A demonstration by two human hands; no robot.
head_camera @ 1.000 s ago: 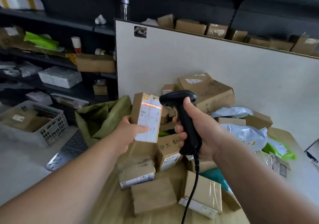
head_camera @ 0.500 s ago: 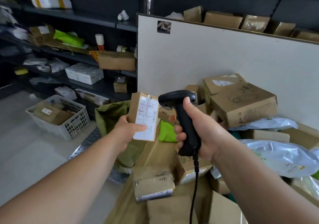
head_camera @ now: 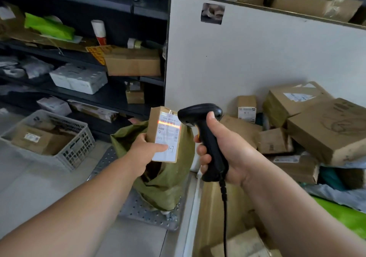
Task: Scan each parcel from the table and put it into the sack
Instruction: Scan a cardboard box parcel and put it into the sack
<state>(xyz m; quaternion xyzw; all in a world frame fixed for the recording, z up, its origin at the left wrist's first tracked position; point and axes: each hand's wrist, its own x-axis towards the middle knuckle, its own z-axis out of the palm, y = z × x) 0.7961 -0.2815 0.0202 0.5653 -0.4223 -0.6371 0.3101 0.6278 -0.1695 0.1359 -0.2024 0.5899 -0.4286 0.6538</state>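
Holding a small cardboard parcel (head_camera: 165,134) upright over the open green sack (head_camera: 168,179), the left hand (head_camera: 145,149) grips its lower end, thumb pressed across the white label (head_camera: 168,138). The parcel's long axis runs near vertical, its label facing the black scanner (head_camera: 206,136), whose nose points left at it. A red line crosses the barcode. The right hand (head_camera: 227,153) wraps the scanner's handle beside the table (head_camera: 213,203).

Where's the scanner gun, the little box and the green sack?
scanner gun (head_camera: 214,155), head view, on its black handle.
little box (head_camera: 168,136), head view, on its white label.
green sack (head_camera: 168,183), head view, on the fabric just below the box.
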